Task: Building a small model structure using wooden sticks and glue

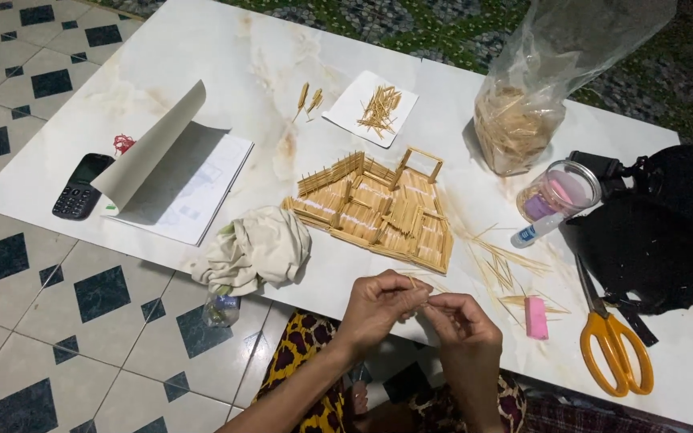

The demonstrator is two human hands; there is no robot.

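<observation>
**Two hands meet, fingertips pinched**

Both forearms rise from the lower edge of the head view and converge at centre. The left hand (pixel 378 303) curls its fingers inward, knuckles up, thumb pressed toward the fingertips. The right hand (pixel 460 319) faces it, fingers bent, its tips touching those of the left in a close pinch.

Between the left hand (pixel 378 303) and right hand (pixel 457 314), curled fingers cover nearly all of the thin stick (pixel 415 286) they pinch. The plastic bag (pixel 551 76) runs off the top edge. A crumpled cloth (pixel 254 248) hides most of a small bottle (pixel 220 308). The black bag (pixel 667 224) covers the scissors' (pixel 607 337) blade tips. The jar's (pixel 559 192) contents are too blurred to tell.
</observation>
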